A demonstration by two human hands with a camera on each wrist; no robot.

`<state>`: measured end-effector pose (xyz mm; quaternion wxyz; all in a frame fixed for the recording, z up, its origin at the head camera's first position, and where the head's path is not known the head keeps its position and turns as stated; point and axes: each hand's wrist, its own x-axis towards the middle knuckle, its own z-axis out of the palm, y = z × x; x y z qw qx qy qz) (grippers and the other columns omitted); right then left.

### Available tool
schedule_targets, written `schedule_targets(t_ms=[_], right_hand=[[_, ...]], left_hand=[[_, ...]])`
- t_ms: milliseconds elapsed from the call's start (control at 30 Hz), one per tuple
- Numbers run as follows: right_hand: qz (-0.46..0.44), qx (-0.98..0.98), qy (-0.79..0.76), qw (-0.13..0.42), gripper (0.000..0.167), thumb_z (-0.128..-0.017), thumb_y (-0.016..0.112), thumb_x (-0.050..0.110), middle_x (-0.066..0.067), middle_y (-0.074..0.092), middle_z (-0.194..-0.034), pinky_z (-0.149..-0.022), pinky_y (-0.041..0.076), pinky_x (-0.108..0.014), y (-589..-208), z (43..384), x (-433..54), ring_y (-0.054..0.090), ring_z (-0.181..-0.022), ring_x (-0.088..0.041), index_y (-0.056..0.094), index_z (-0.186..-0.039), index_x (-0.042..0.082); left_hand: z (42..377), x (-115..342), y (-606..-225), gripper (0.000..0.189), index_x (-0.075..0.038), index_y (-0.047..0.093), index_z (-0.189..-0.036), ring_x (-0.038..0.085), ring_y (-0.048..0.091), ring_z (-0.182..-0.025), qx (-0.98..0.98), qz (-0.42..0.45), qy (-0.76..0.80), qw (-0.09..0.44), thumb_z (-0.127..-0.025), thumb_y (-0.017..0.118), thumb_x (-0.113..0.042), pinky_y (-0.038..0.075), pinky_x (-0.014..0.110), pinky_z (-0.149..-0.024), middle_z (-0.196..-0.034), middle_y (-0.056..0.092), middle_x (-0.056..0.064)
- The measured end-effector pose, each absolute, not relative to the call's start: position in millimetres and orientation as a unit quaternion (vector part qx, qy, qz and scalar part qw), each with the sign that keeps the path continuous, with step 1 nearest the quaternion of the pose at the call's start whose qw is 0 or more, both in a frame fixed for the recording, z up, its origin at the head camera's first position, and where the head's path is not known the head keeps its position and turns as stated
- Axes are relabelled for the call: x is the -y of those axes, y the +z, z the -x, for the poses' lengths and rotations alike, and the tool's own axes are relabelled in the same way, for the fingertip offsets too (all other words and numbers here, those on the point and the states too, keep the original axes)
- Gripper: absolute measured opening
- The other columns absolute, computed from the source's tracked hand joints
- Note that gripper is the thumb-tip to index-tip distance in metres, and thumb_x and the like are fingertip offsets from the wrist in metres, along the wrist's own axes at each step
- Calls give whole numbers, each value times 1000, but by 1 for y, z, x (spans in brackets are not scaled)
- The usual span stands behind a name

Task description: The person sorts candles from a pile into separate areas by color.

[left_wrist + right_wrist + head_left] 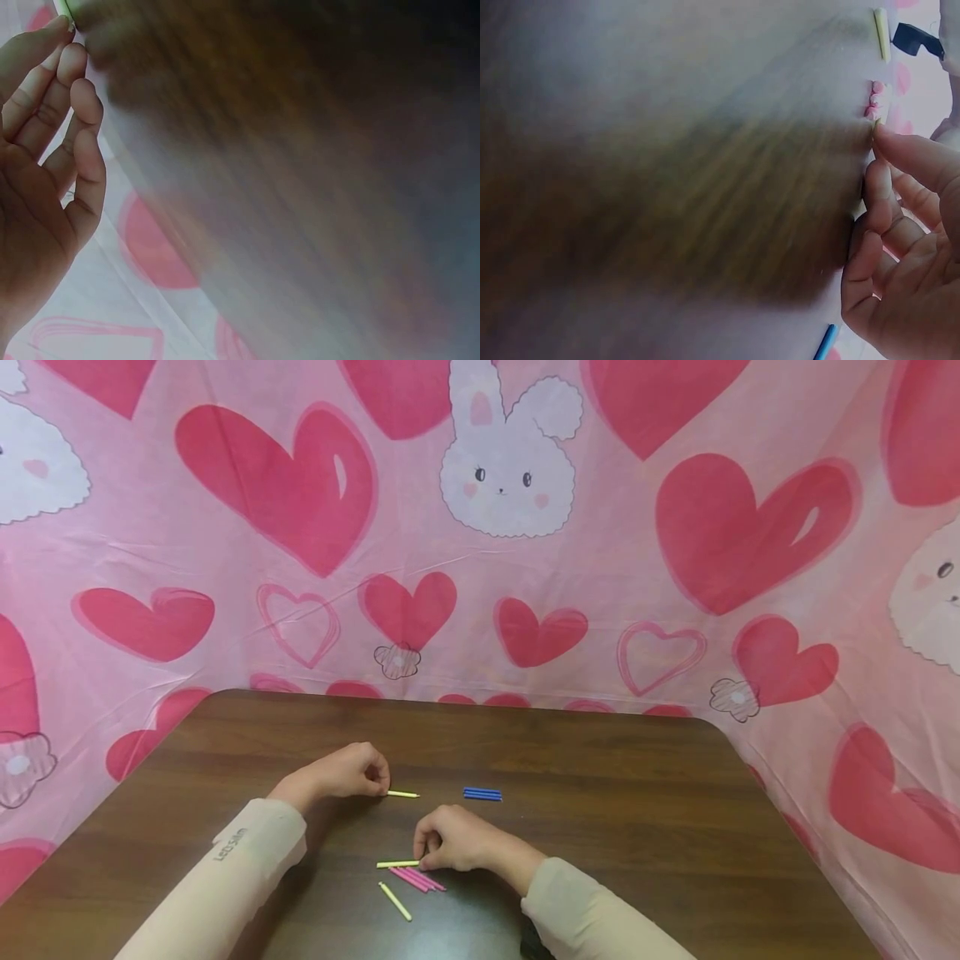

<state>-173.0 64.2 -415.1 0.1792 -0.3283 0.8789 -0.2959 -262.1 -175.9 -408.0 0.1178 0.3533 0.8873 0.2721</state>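
On the table, my left hand [348, 770] pinches the near end of a thin yellow stick [405, 794] between thumb and fingertip; its pointed tip faces right. In the left wrist view only a bit of that stick [64, 7] shows at the top edge. My right hand [461, 841] pinches the right end of a second yellow stick [396, 864], just above several pink sticks [416, 879] lying side by side. A third yellow stick [395, 902] lies slanted closer to me. In the right wrist view, the pink sticks' ends [875, 99] are beside the right thumb.
Several blue sticks [482, 794] lie in a neat row beyond the right hand. The brown wooden table [637, 793] ends at a pink cloth [465, 552] printed with hearts and rabbits. A black object [534, 941] shows partly beneath the right sleeve.
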Motion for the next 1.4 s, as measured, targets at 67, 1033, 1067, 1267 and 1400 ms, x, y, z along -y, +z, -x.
schedule_targets(t_ms=[67, 1033, 1067, 1267, 1400], right_hand=[[327, -880, -295, 179, 11, -83, 76, 4, 11, 49, -57, -52, 36, -14, -415, 173, -64, 42, -51, 2, 69, -78, 10], [317, -866, -347, 170, 7, -83, 73, 0, 9, 56, -62, -52, 38, -13, -414, 176, -71, 45, -55, 3, 72, -77, 4], [315, -865, -351, 173, 7, -83, 72, 0, 8, 56, -62, -52, 38, -14, -413, 176, -71, 45, -55, 3, 72, -77, 4], [292, -866, -364, 182, 9, -85, 72, 1, 9, 56, -63, -53, 39, -16, -410, 178, -71, 46, -55, 0, 72, -77, 5], [291, -868, -364, 170, 9, -86, 72, 2, 8, 56, -62, -53, 41, -16, -410, 180, -71, 47, -53, 0, 72, -77, 6]], left_hand=[[262, 176, -408, 8, -11, 73, -78, 4, 48, -63, -887, -353, 272, 117, -85, 74, -7, 45, 21, -59, -69, 62, -7], [232, 221, -382, 4, -12, 73, -85, -1, 58, -73, -895, -342, 283, 34, -86, 75, -15, 54, 24, -69, -80, 69, -8], [230, 222, -380, 4, -12, 74, -85, -1, 58, -73, -895, -341, 286, 34, -87, 75, -15, 53, 23, -69, -80, 69, -8], [216, 228, -372, 6, -10, 74, -89, 0, 56, -73, -896, -328, 298, 44, -87, 75, -15, 52, 22, -66, -81, 67, -9], [206, 228, -371, 4, -13, 74, -90, 0, 55, -73, -893, -329, 303, 44, -86, 75, -14, 49, 22, -64, -81, 65, -11]])
